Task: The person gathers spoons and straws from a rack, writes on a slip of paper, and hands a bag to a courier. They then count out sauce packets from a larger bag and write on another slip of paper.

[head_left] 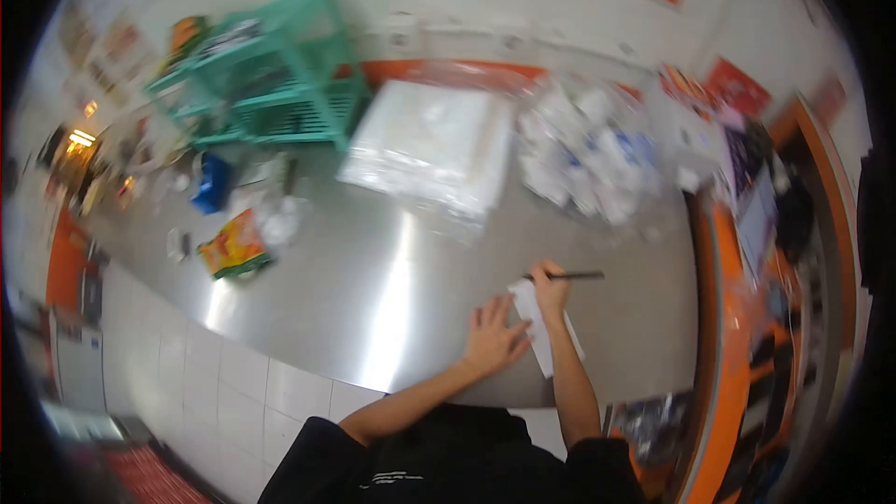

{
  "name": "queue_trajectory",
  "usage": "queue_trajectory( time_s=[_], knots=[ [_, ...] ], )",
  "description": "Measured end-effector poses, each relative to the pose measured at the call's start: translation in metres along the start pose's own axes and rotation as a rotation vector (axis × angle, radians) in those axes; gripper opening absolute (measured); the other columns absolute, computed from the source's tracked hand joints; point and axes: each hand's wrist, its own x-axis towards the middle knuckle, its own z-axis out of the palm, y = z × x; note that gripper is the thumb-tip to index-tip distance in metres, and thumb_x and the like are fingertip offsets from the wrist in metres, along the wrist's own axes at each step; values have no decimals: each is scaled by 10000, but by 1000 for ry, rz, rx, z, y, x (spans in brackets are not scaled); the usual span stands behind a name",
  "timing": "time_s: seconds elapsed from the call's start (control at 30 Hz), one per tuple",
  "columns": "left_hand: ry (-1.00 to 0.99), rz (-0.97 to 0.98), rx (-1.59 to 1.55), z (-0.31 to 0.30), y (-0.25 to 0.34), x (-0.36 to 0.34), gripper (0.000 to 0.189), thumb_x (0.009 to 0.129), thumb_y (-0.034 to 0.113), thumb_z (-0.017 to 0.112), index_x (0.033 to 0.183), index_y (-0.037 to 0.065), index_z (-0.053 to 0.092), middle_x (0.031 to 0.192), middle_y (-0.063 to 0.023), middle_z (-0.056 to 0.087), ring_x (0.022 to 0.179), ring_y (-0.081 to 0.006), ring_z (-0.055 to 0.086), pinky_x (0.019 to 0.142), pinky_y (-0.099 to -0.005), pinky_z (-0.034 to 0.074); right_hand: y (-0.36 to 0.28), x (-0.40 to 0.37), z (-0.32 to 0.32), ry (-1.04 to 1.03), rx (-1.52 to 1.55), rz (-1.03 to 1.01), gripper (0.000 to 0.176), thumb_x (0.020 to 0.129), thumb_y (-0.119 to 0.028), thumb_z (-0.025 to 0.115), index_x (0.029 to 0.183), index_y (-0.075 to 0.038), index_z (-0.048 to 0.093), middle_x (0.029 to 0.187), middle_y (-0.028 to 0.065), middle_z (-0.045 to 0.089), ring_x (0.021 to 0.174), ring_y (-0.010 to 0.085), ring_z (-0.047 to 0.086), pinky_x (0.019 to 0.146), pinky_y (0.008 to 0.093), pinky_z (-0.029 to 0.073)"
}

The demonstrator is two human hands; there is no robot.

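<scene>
left hand (pixel 495 338) spread flat on the paper (pixel 539 341), right hand (pixel 551 286) grip clamped round the pen (pixel 579 274), best pin that paper hard, bench (pixel 373 252) looks slippery

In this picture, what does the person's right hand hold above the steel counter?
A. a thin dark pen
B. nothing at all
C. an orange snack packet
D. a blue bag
A: the right hand grips a thin dark pen over a white paper slip, while the left hand lies flat and open at the slip's edge.
</scene>
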Motion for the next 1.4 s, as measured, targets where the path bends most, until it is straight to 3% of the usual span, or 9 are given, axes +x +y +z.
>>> queue_trajectory(
  time_s=[0.33, 0.4, 0.5, 0.63, 0.83, 0.93, 1.2, 1.33, 1.4],
  knots=[
    [-44, -214, 112, -94, -132, -37, 256, 788, 367, 503, 934, 174, 588, 1237, -122, 365, 1195, -329, 246, 850, -612, 227, -31, -25, 165, -114, 392, 133, 348, 859, -250, 487, 582, -41, 467, 546, -4, 470, 495, 58, 393, 456, 210, 316],
    [176, -258, 177, -136, -184, -28, 206, 755, 265, 543, 932, 164, 572, 1189, -105, 407, 1149, -329, 303, 850, -565, 270, -51, -17, 200, -214, 550, 169, 373, 856, -266, 491, 559, -41, 465, 533, -6, 471, 488, 64, 405, 453, 221, 325],
    [668, -87, 94, -239, -292, 13, 279, 659, 107, 592, 925, 89, 513, 1035, -117, 487, 994, -323, 420, 823, -426, 337, -91, 4, 203, -433, -263, -51, 392, 826, -320, 499, 606, 3, 519, 535, 90, 502, 506, 149, 481, 450, 299, 352],
    [892, -223, 232, -375, -399, 64, 410, 682, 168, 619, 1038, 51, 450, 1049, -132, 469, 1002, -315, 414, 813, -415, 342, -137, -3, 187, -786, -947, -150, 379, 727, -417, 554, 655, -48, 597, 634, 150, 572, 630, 322, 552, 577, 400, 414],
    [443, -243, 487, -424, -482, 123, 591, 680, 325, 639, 1134, 36, 396, 1106, -159, 474, 1096, -292, 405, 895, -429, 308, -109, -24, 183, -531, -1066, -232, 358, 645, -337, 682, 835, -55, 572, 757, 104, 576, 701, 265, 564, 609, 370, 421],
    [48, -566, 557, -421, -493, 153, 542, 701, 331, 605, 1125, 48, 420, 937, -159, 567, 950, -310, 511, 856, -485, 311, -155, -38, 202, -449, -905, -91, 355, 645, -289, 693, 887, -62, 565, 813, 90, 577, 771, 249, 559, 656, 344, 430],
    [359, -242, -12, -427, -377, 63, 316, 766, 258, 545, 904, -25, 521, 696, -175, 579, 612, -311, 569, 549, -363, 433, -215, -82, 262, -551, -405, -98, 357, 703, -210, 673, 989, -37, 547, 892, 86, 579, 767, 160, 557, 635, 261, 445],
    [-19, -435, -656, -365, -314, -22, 328, 813, 270, 527, 1021, 16, 527, 767, -111, 583, 687, -179, 541, 662, -280, 426, -194, -93, 323, -344, 460, -24, 440, 767, -132, 614, 1145, -42, 408, 1040, 110, 515, 854, 188, 547, 712, 267, 451],
    [-139, -299, -850, -332, -289, -52, 383, 846, 314, 475, 1108, 36, 475, 904, -107, 564, 810, -177, 526, 733, -268, 409, -188, -87, 335, -222, 766, 70, 438, 774, -87, 587, 1143, -19, 360, 970, 131, 532, 852, 212, 557, 719, 306, 460]
  ],
)
